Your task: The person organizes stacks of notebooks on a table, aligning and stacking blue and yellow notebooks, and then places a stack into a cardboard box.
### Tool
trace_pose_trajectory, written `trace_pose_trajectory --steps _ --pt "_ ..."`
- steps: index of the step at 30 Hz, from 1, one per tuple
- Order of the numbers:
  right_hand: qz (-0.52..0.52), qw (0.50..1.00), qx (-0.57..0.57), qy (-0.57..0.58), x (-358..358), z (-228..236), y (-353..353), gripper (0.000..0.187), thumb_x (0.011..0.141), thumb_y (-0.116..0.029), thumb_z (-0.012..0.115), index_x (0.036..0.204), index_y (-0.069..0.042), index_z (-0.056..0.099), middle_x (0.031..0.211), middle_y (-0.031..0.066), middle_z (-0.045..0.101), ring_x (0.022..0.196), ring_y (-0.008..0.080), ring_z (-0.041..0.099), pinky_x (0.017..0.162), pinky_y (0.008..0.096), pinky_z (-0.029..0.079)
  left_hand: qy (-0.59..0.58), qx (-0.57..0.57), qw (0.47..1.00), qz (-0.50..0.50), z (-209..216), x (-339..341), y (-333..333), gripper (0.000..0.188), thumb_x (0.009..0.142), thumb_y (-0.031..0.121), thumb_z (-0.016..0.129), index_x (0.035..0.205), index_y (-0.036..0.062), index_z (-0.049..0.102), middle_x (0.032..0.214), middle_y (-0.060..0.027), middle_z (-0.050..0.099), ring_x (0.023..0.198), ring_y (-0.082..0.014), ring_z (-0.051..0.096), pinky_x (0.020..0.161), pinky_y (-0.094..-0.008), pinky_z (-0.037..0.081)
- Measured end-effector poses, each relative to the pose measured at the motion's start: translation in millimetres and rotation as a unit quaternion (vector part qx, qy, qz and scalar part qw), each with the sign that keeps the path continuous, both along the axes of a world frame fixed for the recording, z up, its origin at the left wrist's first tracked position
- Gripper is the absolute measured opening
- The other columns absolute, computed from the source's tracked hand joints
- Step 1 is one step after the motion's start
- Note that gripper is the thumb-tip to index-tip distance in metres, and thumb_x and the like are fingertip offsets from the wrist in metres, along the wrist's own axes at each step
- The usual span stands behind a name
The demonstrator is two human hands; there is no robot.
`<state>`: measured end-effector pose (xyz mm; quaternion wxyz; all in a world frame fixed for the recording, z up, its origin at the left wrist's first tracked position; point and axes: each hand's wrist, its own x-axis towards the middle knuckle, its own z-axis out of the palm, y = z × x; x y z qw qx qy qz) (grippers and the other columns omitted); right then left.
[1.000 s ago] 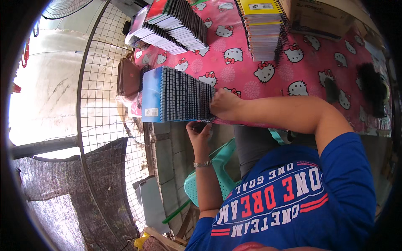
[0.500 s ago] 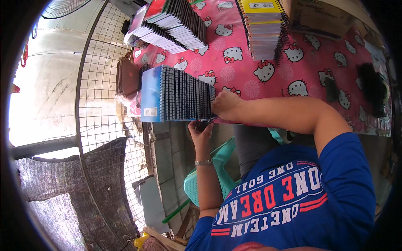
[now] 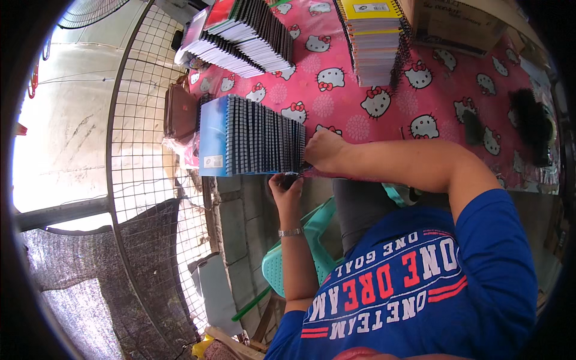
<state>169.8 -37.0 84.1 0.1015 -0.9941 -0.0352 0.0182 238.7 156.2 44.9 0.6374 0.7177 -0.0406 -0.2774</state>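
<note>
Stack of blue spiral notebooks [image 3: 261, 137] at near edge of counter [image 3: 390, 127], toward left. Right hand [image 3: 324, 150] at stack's right end, fingers curled in; cannot tell whether they grasp anything. Left hand [image 3: 286, 185] low at counter's edge, below stack, fingers bent, grip seemingly hidden, cannot tell. Metal watch [image 3: 290, 232] on left wrist. Farther back: black-coiled notebooks [image 3: 255, 42], yellow-covered notebooks [image 3: 373, 45], cardboard box [image 3: 456, 27].

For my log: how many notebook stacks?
4: blue stack, left of centre; yellow stack, top, right of centre; red stack and adjoining stack, upper left. More may be hidden.
</note>
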Motion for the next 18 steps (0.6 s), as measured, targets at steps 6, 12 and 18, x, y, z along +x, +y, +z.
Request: trace_pose_trajectory --steps 6,12,18 --pt "-0.006 0.960 -0.167 -0.224 -6 -12 1 0.015 0.077 -0.016 0.059 0.076 -0.011 0.073 0.072 0.0043 0.068 0.074 0.0235 0.068 0.066 0.0416 0.049 0.023 0.008 1.000 -0.013 -4 1 1 0.057 0.072 -0.003 0.074 0.116 0.0086 0.039 0.095 -0.0029 0.055 0.074 -0.0098 0.054 0.058 -0.0221 0.042" --pt "0.005 1.000 -0.009 0.006 -1 -6 -1 0.015 0.076 -0.018 0.057 0.073 -0.010 0.069 0.072 0.0053 0.064 0.073 0.0261 0.063 0.072 0.0436 0.049 0.005 -0.002 1.000 0.000 -13 -4 -5 0.061 0.072 -0.004 0.073 0.120 0.0090 0.038 0.102 -0.0039 0.055 0.087 -0.0119 0.056 0.067 -0.0225 0.044" --pt "-0.019 0.966 -0.148 -0.211 -8 -30 -4 0.015 0.077 -0.017 0.058 0.075 -0.010 0.071 0.073 0.0067 0.069 0.071 0.0240 0.068 0.061 0.0406 0.049 0.011 -0.013 1.000 0.006 -21 -2 -3 0.059 0.073 -0.005 0.072 0.119 0.0081 0.038 0.103 -0.0044 0.056 0.088 -0.0121 0.056 0.071 -0.0257 0.047"
